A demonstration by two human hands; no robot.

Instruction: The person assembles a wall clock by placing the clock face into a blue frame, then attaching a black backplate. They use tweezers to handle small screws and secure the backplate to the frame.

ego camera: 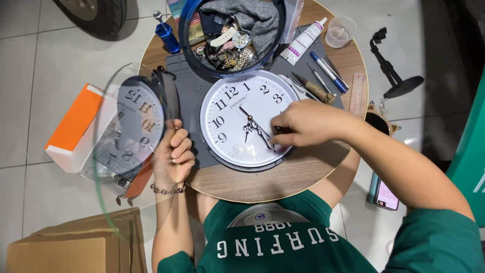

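Glass cover off, wall clock [247,121] open on the round surface [283,177].
Left hand [173,156] fingers pinch the glass disc [126,146] rim, left of the clock: brittle, slick, edge-hold only. Right hand [303,122] fingers pinched together over the thin, bendable clock hands [255,129].

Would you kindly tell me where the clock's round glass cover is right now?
In the head view, the glass cover is off the clock, held upright by the left hand at the table's left edge, in front of the orange-and-white box.
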